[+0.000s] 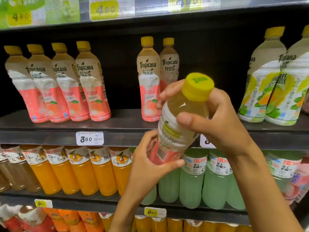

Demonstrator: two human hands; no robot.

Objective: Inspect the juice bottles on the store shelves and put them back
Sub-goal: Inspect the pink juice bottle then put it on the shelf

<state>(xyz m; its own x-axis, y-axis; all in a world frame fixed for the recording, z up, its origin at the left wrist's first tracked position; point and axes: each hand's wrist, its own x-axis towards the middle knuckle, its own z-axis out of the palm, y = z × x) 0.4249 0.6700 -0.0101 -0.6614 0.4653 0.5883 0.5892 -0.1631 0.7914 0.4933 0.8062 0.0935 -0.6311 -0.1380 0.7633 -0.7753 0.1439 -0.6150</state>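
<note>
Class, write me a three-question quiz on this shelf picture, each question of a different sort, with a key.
1. True or false: both hands hold the peach bottle.
2. Which hand grips the bottle near its yellow cap? A) left hand B) right hand
3. Fill in: the price tag on the shelf edge below the standing peach bottles reads ____.

Key:
1. True.
2. B; the left hand holds the lower, pink part.
3. 3.50, printed as 350.
</note>
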